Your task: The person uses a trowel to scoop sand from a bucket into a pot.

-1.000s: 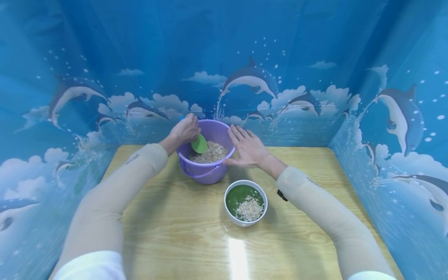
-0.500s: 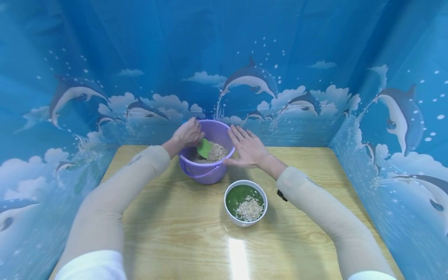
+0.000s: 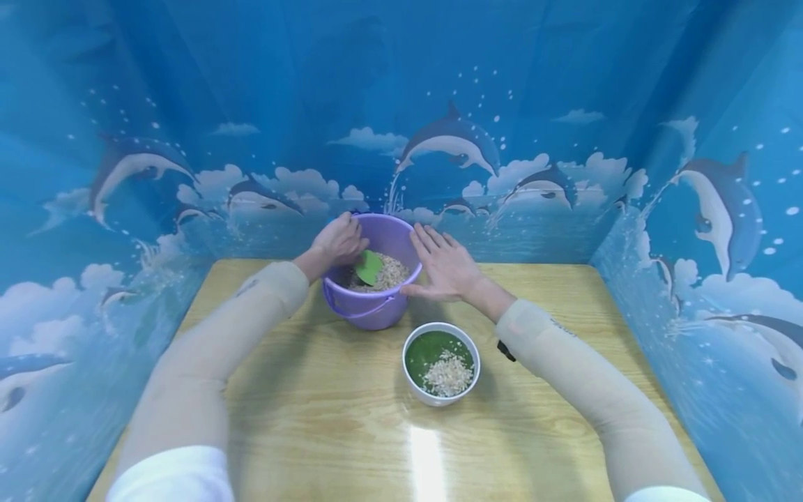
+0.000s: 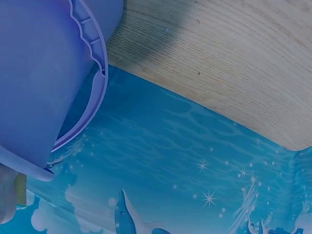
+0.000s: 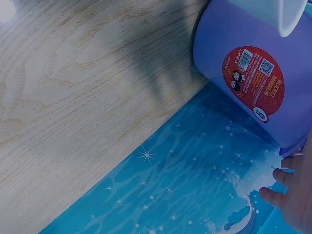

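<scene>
"Where is the green scoop (image 3: 369, 268) now?"

"In your left hand (image 3: 341, 240). Your fingers curl round its hidden handle, and the green end dips below them into the grains (image 3: 393, 273) in the purple bucket (image 3: 370, 315)."

"And the right hand (image 3: 444, 266)?"

"Yours holds nothing: straight fingers rest against the bucket's rim. Press steadily there, since a push from your left hand could shift it."

"How should the scooping go?"

"Slide the scoop under the grains, then level your left wrist before lifting; a heaped load would likely spill onto your side of the right hand, around the white bowl (image 3: 422, 348)."
</scene>
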Demonstrator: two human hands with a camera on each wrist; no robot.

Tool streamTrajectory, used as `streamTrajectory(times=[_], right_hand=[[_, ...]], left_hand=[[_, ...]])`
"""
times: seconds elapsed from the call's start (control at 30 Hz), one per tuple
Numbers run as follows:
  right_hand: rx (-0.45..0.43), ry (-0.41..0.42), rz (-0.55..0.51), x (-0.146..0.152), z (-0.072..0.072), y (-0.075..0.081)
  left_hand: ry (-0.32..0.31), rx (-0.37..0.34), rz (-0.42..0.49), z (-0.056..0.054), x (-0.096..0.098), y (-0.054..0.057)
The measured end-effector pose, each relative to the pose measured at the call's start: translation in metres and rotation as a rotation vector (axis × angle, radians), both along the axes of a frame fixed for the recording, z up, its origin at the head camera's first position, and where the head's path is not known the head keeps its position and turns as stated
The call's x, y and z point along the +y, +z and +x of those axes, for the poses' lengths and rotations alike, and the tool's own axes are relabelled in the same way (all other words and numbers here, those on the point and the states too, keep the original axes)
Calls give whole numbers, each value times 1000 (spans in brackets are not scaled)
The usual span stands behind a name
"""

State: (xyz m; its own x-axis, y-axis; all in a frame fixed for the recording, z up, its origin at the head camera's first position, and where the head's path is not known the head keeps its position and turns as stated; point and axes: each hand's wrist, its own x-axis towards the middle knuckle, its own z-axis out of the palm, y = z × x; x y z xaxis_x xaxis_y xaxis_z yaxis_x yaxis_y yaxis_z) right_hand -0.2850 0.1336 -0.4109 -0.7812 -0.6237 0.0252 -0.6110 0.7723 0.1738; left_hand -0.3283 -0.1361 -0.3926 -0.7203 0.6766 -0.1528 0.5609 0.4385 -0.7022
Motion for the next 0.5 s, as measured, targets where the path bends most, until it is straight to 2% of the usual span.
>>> streamTrajectory(times=[0.3, 0.5], right_hand=[[-10, -4, -12, -1, 0, 0], [-6, -2, -13, -1, 1, 1]], left_hand=[[-7, -48, 67, 0, 0, -3], [5, -42, 66, 0, 1, -3]])
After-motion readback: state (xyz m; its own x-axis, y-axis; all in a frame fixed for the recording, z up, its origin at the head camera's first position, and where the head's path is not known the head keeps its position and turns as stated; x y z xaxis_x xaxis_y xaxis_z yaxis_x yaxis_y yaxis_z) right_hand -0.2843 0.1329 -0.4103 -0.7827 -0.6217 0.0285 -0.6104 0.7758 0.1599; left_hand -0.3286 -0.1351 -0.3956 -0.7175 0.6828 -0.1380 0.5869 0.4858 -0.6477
